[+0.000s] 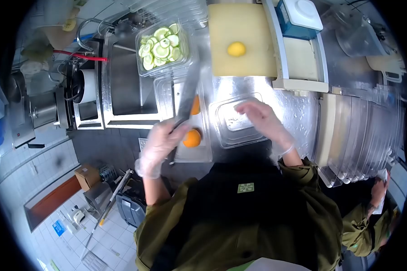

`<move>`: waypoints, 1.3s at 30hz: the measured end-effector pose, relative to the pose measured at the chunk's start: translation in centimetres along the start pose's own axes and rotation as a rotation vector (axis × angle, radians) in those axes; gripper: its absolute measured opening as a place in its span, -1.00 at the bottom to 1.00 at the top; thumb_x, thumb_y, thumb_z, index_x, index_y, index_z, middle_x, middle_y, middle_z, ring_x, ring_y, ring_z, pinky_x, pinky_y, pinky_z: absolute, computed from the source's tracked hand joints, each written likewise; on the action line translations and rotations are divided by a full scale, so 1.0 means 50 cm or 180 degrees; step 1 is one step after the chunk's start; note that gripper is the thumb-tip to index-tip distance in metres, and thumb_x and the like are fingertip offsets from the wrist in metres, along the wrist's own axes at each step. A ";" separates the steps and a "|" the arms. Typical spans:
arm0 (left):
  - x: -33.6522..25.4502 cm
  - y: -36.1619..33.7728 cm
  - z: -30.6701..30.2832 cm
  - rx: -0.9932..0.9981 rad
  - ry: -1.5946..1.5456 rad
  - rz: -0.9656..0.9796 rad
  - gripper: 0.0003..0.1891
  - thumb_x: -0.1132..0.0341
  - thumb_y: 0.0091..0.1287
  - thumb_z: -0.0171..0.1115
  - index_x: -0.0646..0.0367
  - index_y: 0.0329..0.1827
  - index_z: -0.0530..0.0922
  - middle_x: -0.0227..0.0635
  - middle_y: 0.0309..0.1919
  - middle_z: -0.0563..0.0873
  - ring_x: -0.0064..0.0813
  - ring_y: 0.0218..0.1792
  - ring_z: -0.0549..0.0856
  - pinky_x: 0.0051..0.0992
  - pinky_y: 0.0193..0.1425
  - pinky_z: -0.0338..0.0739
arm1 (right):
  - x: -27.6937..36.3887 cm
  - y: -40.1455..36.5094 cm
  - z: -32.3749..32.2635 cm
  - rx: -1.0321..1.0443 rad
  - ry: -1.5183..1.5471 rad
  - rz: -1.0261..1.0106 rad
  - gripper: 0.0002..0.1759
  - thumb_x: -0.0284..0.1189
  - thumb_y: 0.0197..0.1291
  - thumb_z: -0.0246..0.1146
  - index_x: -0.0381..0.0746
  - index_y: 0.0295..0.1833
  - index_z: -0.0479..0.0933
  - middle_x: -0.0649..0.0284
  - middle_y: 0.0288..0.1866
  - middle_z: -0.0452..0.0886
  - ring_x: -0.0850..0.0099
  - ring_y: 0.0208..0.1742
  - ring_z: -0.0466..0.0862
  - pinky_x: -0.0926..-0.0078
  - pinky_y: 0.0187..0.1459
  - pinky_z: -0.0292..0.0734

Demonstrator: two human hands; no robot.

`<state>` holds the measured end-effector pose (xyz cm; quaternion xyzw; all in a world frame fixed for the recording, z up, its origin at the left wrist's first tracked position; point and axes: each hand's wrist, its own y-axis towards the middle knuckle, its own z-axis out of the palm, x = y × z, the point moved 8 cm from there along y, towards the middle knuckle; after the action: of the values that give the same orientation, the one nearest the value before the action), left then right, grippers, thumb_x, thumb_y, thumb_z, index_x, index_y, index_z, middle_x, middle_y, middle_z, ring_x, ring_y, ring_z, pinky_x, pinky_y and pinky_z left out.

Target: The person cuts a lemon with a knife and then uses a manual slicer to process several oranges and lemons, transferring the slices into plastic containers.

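My gloved left hand (162,142) is wrapped round the handle of a large knife (190,92), whose blurred blade points up and away. Beside that hand an orange (192,138) lies in a clear shallow tray (199,154), and part of another orange (195,105) shows behind the blade. My gloved right hand (264,119) holds nothing, its fingers apart over the edge of a clear plastic container (221,135). A yellow lemon (236,49) sits on the yellowish cutting board (244,22). Green-rimmed slices (160,47) fill a clear box (144,71) at the upper left.
A metal sink (131,81) is at the left. Right of the board are a blue-and-white container (300,18) and a light-coloured holder (300,85). Clear panels (352,135) stand farther right. Another person's hand (379,192) and sleeve show at the lower right.
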<state>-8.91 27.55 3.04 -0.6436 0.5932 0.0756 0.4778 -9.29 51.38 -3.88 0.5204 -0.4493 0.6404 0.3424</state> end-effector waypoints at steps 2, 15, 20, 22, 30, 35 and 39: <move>-0.081 0.021 0.056 0.0102 -0.1813 0.0364 -0.74 0.26 0.45 0.07 0.25 0.03 0.55 -0.41 -0.20 0.66 -0.65 -0.16 0.59 -0.57 -0.03 0.48 | -0.003 -0.009 0.052 0.0638 0.0605 0.0162 -0.69 -0.38 0.35 0.07 -0.30 0.11 0.51 0.23 0.01 0.63 0.47 0.00 0.60 0.53 0.06 0.47; -0.231 0.272 0.266 0.1806 -0.3263 0.1220 -0.56 0.09 0.45 0.06 0.23 0.23 0.42 -0.44 -0.04 0.61 -0.61 -0.03 0.56 -0.55 0.12 0.42 | 0.028 0.046 -0.089 -0.0571 0.1527 -0.0011 -0.78 -0.41 0.32 0.04 -0.29 -0.03 0.45 0.21 -0.25 0.54 0.41 -0.17 0.56 0.49 -0.12 0.45; -0.054 0.486 0.176 -0.0948 -0.1187 0.1354 -0.60 0.20 0.35 0.21 0.21 0.17 0.50 -0.38 -0.07 0.65 -0.56 -0.07 0.62 -0.51 0.04 0.50 | 0.001 0.064 -0.109 -0.0499 0.1675 0.0365 -0.79 -0.31 0.29 0.10 -0.26 -0.25 0.41 0.27 -0.47 0.50 0.50 -0.48 0.51 0.56 -0.34 0.42; -0.055 0.504 0.157 -0.1033 -0.0452 0.1005 -0.59 0.26 0.29 0.23 0.20 0.17 0.48 -0.15 -0.02 0.64 -0.34 0.00 0.63 -0.45 0.08 0.50 | -0.001 0.064 -0.125 -0.0830 0.1161 0.0613 -0.75 -0.30 0.26 0.15 -0.29 -0.18 0.44 0.28 -0.45 0.55 0.55 -0.54 0.51 0.55 -0.45 0.41; -0.032 0.539 0.195 -0.0646 -0.1388 0.0846 -0.48 0.19 0.20 0.35 0.24 0.19 0.47 -0.25 -0.11 0.69 -0.52 -0.12 0.66 -0.53 -0.01 0.55 | 0.018 0.113 -0.171 -0.2160 -0.2541 0.0358 -0.75 -0.40 0.21 0.07 -0.24 -0.02 0.46 -0.14 -0.28 0.63 -0.13 -0.27 0.62 -0.04 -0.18 0.50; 0.028 0.572 0.232 -0.0952 -0.1392 0.0928 -0.62 0.27 0.26 0.31 0.27 0.07 0.51 -0.31 -0.11 0.68 -0.58 -0.12 0.64 -0.57 -0.03 0.55 | -0.022 0.148 -0.177 -0.2087 -0.2754 -0.0044 -0.79 -0.39 0.25 0.08 -0.22 -0.07 0.49 -0.17 -0.23 0.61 -0.13 -0.25 0.62 -0.04 -0.20 0.50; 0.029 0.571 0.241 -0.0828 -0.1855 0.1167 -0.65 0.27 0.27 0.30 0.26 0.04 0.52 -0.33 -0.11 0.67 -0.58 -0.10 0.63 -0.56 0.02 0.52 | -0.028 0.154 -0.167 -0.1995 -0.3214 0.0177 -0.76 -0.38 0.26 0.08 -0.18 0.01 0.45 -0.14 -0.37 0.62 -0.13 -0.33 0.63 -0.05 -0.27 0.51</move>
<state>-26.68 39.63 -19.32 -0.5334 0.5230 0.4149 0.5194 -18.95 56.40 -7.40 0.6228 -0.7376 0.1592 0.2068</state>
